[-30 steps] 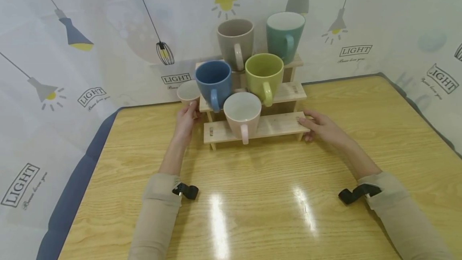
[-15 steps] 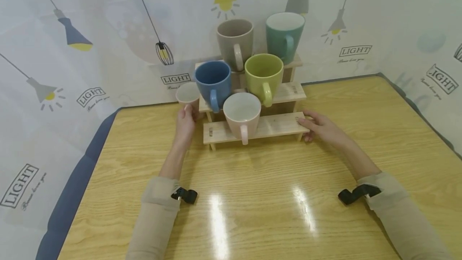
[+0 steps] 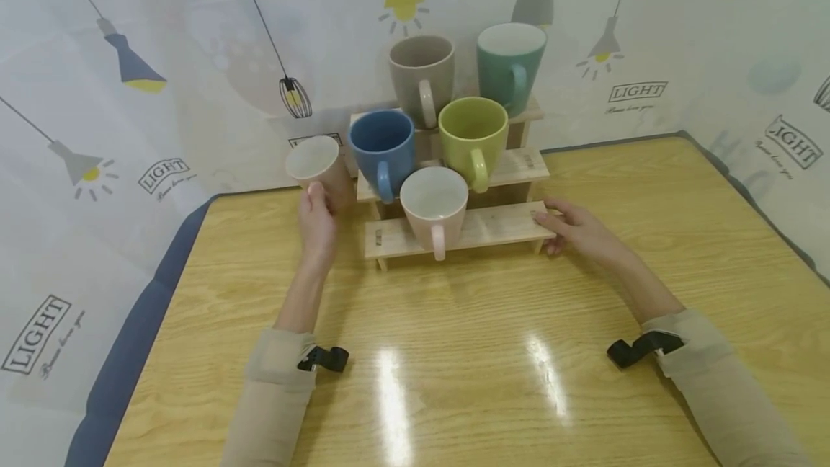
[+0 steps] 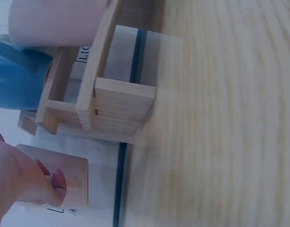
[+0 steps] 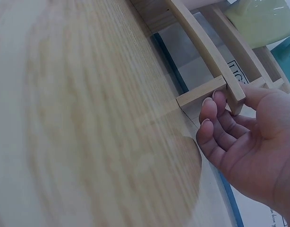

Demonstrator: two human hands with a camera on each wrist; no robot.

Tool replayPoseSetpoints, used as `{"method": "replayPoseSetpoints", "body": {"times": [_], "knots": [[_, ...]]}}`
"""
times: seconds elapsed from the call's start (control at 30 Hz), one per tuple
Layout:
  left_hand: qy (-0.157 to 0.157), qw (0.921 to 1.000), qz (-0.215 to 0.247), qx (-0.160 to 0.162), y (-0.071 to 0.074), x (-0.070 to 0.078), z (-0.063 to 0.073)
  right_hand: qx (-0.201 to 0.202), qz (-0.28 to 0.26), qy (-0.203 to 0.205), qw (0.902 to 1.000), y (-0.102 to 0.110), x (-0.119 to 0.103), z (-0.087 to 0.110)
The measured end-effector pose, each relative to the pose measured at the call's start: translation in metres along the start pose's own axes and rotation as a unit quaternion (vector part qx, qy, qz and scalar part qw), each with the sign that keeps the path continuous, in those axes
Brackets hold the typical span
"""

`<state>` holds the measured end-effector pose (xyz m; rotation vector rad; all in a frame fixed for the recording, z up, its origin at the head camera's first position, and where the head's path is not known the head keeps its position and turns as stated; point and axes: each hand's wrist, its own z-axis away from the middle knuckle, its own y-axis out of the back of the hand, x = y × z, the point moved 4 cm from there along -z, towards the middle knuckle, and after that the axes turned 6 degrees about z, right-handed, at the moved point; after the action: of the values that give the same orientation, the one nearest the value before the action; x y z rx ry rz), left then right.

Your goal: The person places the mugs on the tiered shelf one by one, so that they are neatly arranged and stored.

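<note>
My left hand (image 3: 316, 230) grips a pink mug (image 3: 337, 182) with a white inside, left of a three-step wooden rack (image 3: 502, 224). The left wrist view shows the fingers curled at the handle side and the bottom of the mug (image 4: 78, 175) above the table. At the other end, my right hand (image 3: 579, 231) pinches the front step's right end, thumb on top and fingers below. On that step stands a second pink mug (image 3: 424, 228). A blue mug (image 3: 369, 164) and a green mug (image 3: 462, 157) occupy the middle step.
The top step carries a grey mug (image 3: 411, 85) and a teal mug (image 3: 502, 78). Behind the rack is a white cloth wall (image 3: 227, 128) printed with lamps, close to the back edge of the wooden table (image 3: 467, 337).
The left hand has drawn the pink mug leftward and up, out from behind the blue mug and the rack's left end. My right hand stays at the front step.
</note>
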<state>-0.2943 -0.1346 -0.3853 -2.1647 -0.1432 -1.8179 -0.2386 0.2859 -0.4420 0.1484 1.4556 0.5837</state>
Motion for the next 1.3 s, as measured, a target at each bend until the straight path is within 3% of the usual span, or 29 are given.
{"method": "replayPoseSetpoints", "body": {"times": [0.13,0.33,0.43,0.73,1.03,1.3], "knots": [[-0.023,0.9992,0.027,0.014,0.003,0.012,0.004,-0.002,0.008,0.003,1.0,0.0,0.001,0.0],[-0.051,0.9981,0.023,0.024,0.008,0.032,0.01,-0.004,0.0,0.005,1.0,-0.001,0.002,0.0],[-0.085,0.9956,0.037,0.015,0.008,0.046,0.014,-0.004,-0.004,0.007,1.0,-0.001,0.002,0.0],[-0.189,0.9781,0.086,-0.019,0.0,0.089,0.031,-0.006,-0.016,-0.003,0.9999,-0.001,0.0,0.001],[-0.221,0.9665,0.127,-0.028,-0.01,0.12,0.052,-0.011,-0.022,-0.005,0.9997,-0.001,0.0,0.001],[-0.268,0.9506,0.148,-0.049,-0.022,0.152,0.077,-0.004,-0.019,0.001,0.9998,-0.001,0.0,0.0]]}}
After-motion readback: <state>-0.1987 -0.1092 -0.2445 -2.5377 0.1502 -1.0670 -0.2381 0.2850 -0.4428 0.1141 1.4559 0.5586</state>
